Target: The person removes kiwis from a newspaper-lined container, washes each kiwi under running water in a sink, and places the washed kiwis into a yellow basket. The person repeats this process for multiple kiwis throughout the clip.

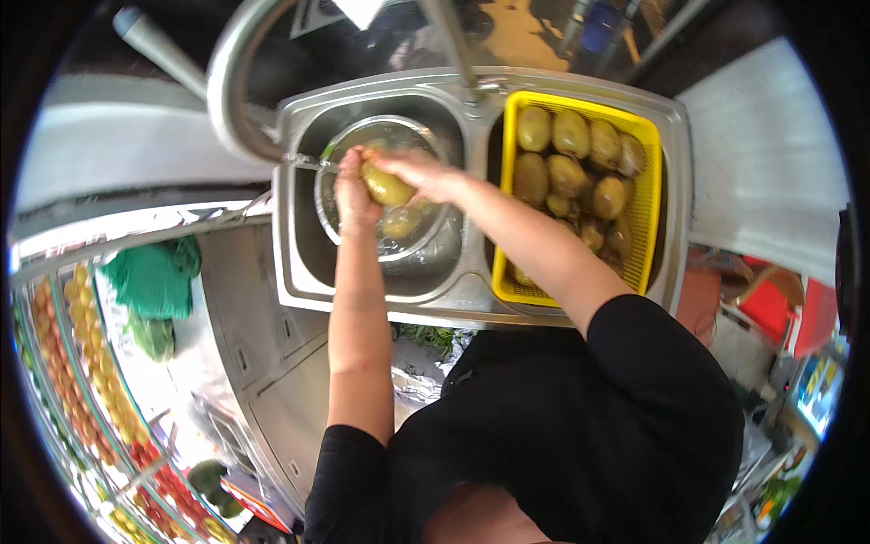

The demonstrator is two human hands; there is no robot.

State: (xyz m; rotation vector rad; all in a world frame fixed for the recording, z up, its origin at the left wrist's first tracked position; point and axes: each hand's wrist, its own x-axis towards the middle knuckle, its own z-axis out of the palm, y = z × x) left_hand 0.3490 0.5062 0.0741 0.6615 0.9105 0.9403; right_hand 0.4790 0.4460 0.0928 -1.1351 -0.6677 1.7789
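My left hand [355, 190] grips the left side of a wet, oval green-yellow fruit [386, 185]. Across its upper right side lies my right hand [427, 175], with fingers reaching toward the left one. Both hands are over a round metal bowl [436, 239] in the left basin [445, 279] of a steel double sink. A similar fruit [401, 223] sits in the water in this bowl, below the held one. From the curved metal faucet [224, 88] a stream of water [309, 163] runs onto my left hand. My fingers hide part of the fruit.
A yellow plastic basket [508, 163] with several oval fruits [571, 132] stands in the right basin. The sink's divider [479, 231] separates the basins. Farther left are a green bag [153, 279] and racks of fruit [95, 333]. Leafy greens [431, 336] lie below the front edge.
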